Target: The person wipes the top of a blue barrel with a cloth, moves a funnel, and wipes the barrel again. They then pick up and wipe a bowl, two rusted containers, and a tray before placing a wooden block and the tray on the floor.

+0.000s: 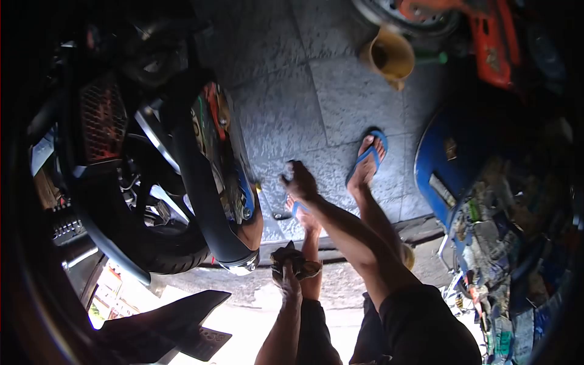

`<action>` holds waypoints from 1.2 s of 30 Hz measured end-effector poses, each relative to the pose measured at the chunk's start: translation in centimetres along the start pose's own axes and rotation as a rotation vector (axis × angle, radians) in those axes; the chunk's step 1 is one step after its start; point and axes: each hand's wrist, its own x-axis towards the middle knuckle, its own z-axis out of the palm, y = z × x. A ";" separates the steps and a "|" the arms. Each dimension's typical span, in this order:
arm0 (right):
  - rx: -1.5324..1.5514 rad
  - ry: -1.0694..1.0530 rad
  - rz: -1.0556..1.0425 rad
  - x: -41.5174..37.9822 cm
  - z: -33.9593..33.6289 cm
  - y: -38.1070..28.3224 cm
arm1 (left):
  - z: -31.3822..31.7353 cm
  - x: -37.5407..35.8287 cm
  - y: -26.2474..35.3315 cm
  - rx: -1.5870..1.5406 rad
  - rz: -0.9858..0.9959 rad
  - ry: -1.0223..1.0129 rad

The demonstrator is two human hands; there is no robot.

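Note:
My left hand (291, 272) is closed around a dark, crumpled rag (286, 252), just right of the round end of a motorcycle's black exhaust muffler (213, 201). Over the tiled floor, my right hand (300, 184) reaches forward with thumb and fingers apart, and nothing shows in it. It is nearest to a tray-like area of tools and small parts (234, 176) beside the muffler, without touching it. The motorcycle's rear tyre (176, 252) stands at the left, behind the muffler.
A yellowish plastic jug (389, 58) sits on the floor near an orange-red part (490, 48) and a wheel (420, 21). At the right stands a blue drum (435, 164) beside a heap of litter (505, 231). My feet wear blue flip-flops (378, 143).

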 end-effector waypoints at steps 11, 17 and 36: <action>-0.081 0.890 0.560 16.4 -35.8 5.6 | 8.7 -0.9 1.3 -0.025 -0.001 -0.280; -0.150 0.960 -0.008 19.2 -39.3 5.1 | 12.0 1.0 3.6 0.120 -0.032 -0.251; 0.018 0.226 -0.206 1.0 -25.8 -0.2 | 9.7 0.1 0.1 -0.104 -0.105 -0.198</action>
